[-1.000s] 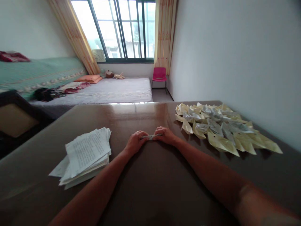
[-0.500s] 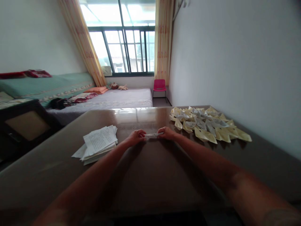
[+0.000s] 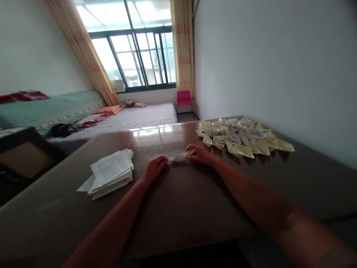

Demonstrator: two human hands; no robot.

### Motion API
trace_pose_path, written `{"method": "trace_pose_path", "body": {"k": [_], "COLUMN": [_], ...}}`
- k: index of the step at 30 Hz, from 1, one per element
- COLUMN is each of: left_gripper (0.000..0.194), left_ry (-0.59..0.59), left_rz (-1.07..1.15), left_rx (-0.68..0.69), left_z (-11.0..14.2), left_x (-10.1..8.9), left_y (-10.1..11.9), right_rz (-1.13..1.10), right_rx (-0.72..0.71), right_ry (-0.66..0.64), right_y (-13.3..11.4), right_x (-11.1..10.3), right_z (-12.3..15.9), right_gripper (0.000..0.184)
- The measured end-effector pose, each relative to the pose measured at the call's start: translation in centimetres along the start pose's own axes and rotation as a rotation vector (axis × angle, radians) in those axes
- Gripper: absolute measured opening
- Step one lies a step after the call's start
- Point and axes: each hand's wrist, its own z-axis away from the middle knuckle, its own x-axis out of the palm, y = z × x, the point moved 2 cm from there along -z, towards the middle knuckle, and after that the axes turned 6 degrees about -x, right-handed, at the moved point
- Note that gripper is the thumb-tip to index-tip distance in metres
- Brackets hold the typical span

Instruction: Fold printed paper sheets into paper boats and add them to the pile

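Between my two hands, low over the brown table, is a small folded paper (image 3: 179,156), pale grey with faint print. My left hand (image 3: 156,166) pinches its left end, fingers closed. At the opposite end my right hand (image 3: 200,155) grips it between thumb and fingers. To the left lies a stack of printed paper sheets (image 3: 112,172), its edges uneven. Rows of folded paper boats (image 3: 241,148), mostly cream with some grey printed ones, stand at the right. The paper's exact folded shape is too small to make out.
The glossy brown table (image 3: 178,208) carries these things, with a white wall (image 3: 273,67) along its right side. Beyond it are a bed (image 3: 150,113), a pink chair (image 3: 184,98) and a window. A dark wooden chair (image 3: 26,156) stands at left.
The narrow strip of paper between my hands now shows a wider face. My right hand has lifted and its fingers have spread somewhat. The camera view has tilted up and shifted.
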Motion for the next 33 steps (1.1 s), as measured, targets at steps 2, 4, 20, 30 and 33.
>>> {"method": "trace_pose_path", "body": {"k": [2,4,20,30,33], "left_gripper": [0.019,0.018,0.036,0.03,0.038], "left_ry": [-0.003,-0.001,-0.081,0.046,0.1], "left_rz": [-0.01,-0.02,-0.106,-0.037,-0.008], "left_rx": [0.018,0.037,0.193,0.182,0.155], "left_z": [0.1,0.1,0.1,0.2,0.2], "left_x": [0.0,0.2,0.9,0.5,0.0], "left_y": [0.1,0.1,0.4,-0.6,-1.2], "right_rz": [-0.012,-0.007,0.162,0.442,0.586], "right_rx": [-0.029,-0.06,-0.023,0.021,0.085], "right_ry": [0.009,0.02,0.017,0.055,0.176], "right_y": [-0.2,-0.5,-1.9,-2.9,-3.3], "right_x": [-0.1,0.2,2.1,0.8,-4.1], "right_z": [-0.1,-0.4,-0.5,-1.6,-2.5], "right_gripper": [0.035,0.029,0.011,0.01,0.018]}}
